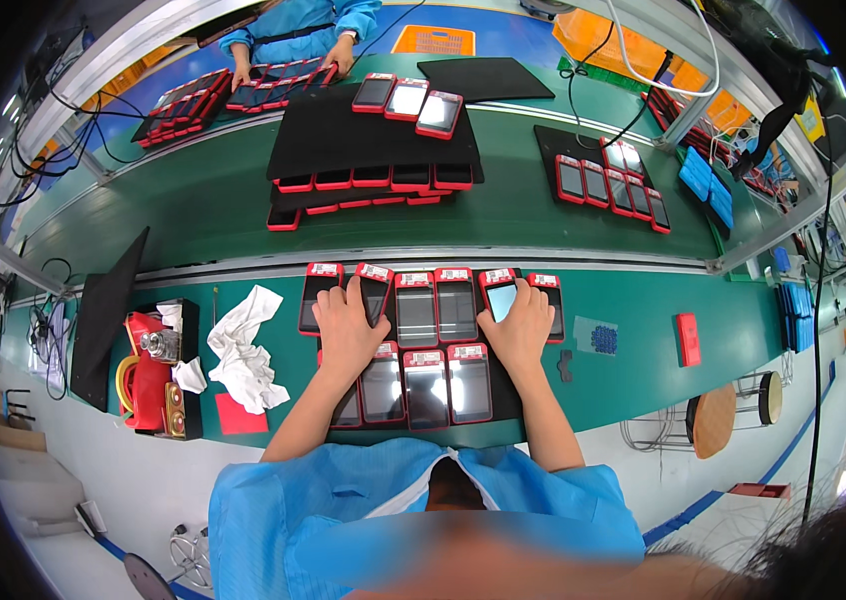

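Two rows of red-cased handheld devices with dark screens lie on a black mat [509, 398] in front of me. My left hand [345, 328] grips a slightly tilted device [373, 286] in the far row, its thumb at one side and fingers at the other. Around a device with a lit, pale blue screen [500, 291], also in the far row, my right hand [521, 325] has its thumb and fingers at opposite edges. Between the hands lie two devices, one of them a dark-screened device [456, 308]. The near row includes a device [427, 388] close to my body.
Beyond the rail, black sheets [368, 135] are stacked with devices between them. Another person's hands [341, 55] handle devices at the far left. Crumpled white paper [246, 345] and a box [178, 365] of tools lie left; a red block [688, 340] and blue-dotted sheet [603, 338] lie right.
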{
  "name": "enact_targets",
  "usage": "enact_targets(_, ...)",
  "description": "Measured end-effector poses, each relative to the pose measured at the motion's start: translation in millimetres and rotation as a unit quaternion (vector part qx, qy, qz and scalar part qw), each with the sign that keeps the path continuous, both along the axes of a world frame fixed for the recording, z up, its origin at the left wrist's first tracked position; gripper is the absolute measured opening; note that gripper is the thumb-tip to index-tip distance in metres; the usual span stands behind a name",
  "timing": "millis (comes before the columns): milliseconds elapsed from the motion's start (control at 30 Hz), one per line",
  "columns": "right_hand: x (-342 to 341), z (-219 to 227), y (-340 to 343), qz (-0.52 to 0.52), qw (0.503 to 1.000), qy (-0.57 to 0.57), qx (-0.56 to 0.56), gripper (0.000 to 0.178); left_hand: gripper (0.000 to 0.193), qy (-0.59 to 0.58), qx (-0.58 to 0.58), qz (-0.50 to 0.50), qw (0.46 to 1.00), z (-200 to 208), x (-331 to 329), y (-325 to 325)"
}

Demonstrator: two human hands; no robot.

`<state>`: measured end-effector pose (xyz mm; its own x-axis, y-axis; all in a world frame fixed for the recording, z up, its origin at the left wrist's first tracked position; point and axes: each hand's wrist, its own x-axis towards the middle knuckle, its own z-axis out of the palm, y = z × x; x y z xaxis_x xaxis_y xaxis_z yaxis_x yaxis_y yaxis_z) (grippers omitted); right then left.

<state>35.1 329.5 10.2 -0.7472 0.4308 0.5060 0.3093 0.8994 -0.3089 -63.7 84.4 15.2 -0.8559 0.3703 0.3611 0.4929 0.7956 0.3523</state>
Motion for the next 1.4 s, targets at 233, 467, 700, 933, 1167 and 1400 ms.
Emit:
enact_targets(233,2.3,1.5,4.4,-0.015,1.0,-0.012,-0.01,0.07,0.079,0.015,-0.004,-0.01,1.0,4.1,-0.9,0.7)
enact_targets(467,-35.3,53.1,79.2,-0.016,0.993,0.019,-0.117,0.072,0.077,-0.007,-0.018,-0.008,1.0,4.1,-1.5,-1.9)
enact_targets(700,-167.8,63.1,307.3,-0.156,0.976,-0.054,-0.14,0.072,0.077,-0.019,-0.021,-0.006,1.0,4.4,0.6,-1.2)
enact_targets(933,-251.1,26.5,419.0,-0.251,0.96,-0.057,-0.109,0.071,0.072,-0.051,-0.006,0.01,0.999,14.3,5.6,3.5)
enact_targets(1167,-270.4,20.0,385.4,-0.247,0.963,-0.112,-0.011,0.045,0.075,-0.054,-0.011,0.021,0.998,14.1,19.2,-2.7)
enact_targets(1400,-188.8,47.4,385.6,-0.131,0.986,-0.092,-0.041,0.048,0.074,-0.032,-0.026,-0.01,0.999,15.7,4.6,8.7)
